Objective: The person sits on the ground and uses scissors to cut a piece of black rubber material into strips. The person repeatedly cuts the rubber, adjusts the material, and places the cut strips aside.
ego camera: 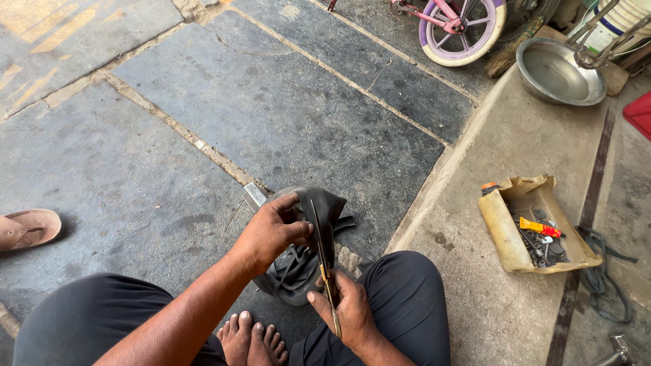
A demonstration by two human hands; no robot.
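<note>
Bare toes (pixel 252 339) and two knees in dark trousers (pixel 400 298) fill the bottom of the view, so the person sits low on the stone floor (pixel 271 115), with the work kept between the legs where both hands reach it easily. That floor of large dark slabs is the biggest thing here, and to its right runs a raised concrete ledge (pixel 502 169). On the ledge a wide metal basin (pixel 557 71) sits at the far end, close to a small pink bicycle wheel (pixel 462 30). Nearer, a cut-open yellowish container (pixel 505 230) serves as a tool tray, holding small metal bits and an orange-handled tool, within arm's reach of the right side. A brown sandal (pixel 28 227) lies at the left edge.

Between the knees is the black rubber inner tube (pixel 319 210), folded and lifted off the floor. The left hand (pixel 271 230) pinches its upper fold, thumb over fingers, pulling the rubber taut and upright; that looks meant to give the blades a firm edge. The right hand (pixel 349 312) is clenched round the handles of the scissors (pixel 324 257), wrist low near the right knee, blades pointing up and away into the fold.
</note>
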